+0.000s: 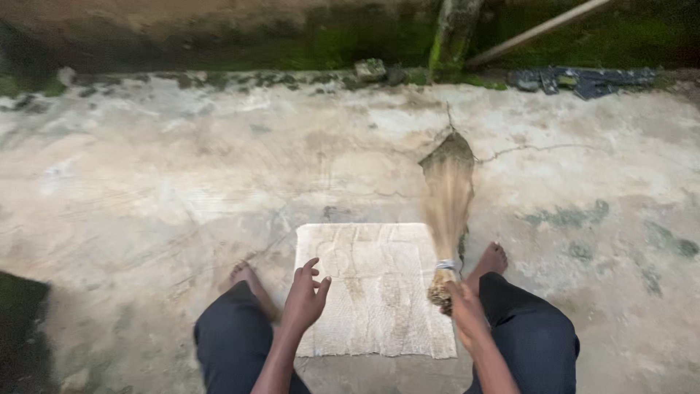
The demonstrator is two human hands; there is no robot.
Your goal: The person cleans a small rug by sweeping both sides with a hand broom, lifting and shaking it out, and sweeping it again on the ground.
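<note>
My right hand grips the bound end of a straw hand broom. Its bristles are blurred and point away from me, their tips over a dark cracked spot on the concrete floor. My left hand hovers with fingers spread over the left edge of a pale, worn mat, holding nothing. The mat lies flat on the floor between my bare feet, with my dark-trousered knees at either side.
The stained concrete floor runs to a mossy wall at the back. A stone, a leaning pole and dark debris lie along the wall's foot. A dark patch sits at the lower left.
</note>
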